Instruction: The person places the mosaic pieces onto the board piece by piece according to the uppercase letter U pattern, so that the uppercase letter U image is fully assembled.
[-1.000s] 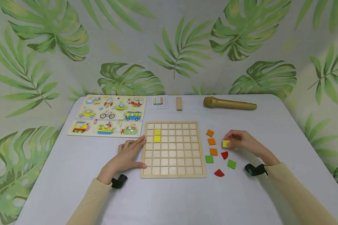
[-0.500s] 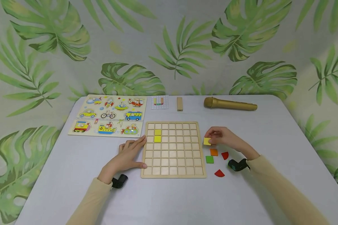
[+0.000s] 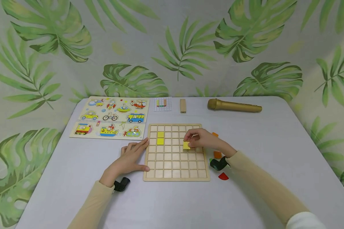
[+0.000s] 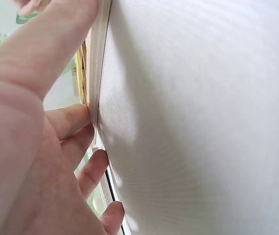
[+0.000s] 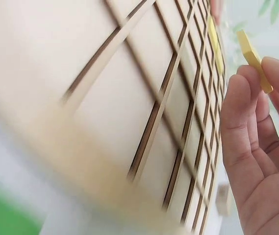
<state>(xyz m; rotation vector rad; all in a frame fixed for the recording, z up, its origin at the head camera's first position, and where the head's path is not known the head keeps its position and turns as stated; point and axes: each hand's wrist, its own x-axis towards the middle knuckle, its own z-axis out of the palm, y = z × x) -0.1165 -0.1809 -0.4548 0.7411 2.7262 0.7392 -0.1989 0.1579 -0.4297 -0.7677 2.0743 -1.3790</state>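
Grid boards: one wooden grid board (image 3: 176, 152).
Yellow square tiles: three; two seated in the board (image 3: 160, 138), one held above it (image 3: 186, 145).
Orange tiles: two partly visible (image 3: 217, 154).
Red quarter-round pieces: one (image 3: 223, 176).
Vehicle puzzle boards: two (image 3: 111, 117).
Pattern cards: one (image 3: 162, 104).
Wooden blocks: one (image 3: 183, 105).
Gold microphones: one (image 3: 234, 105).
Hands: two (image 3: 129, 159), (image 3: 203, 140).

The table (image 3: 172, 203) is viewed downward from the head; the grid board (image 3: 176, 152) (image 5: 144, 112) is seen close by both wrist cameras.
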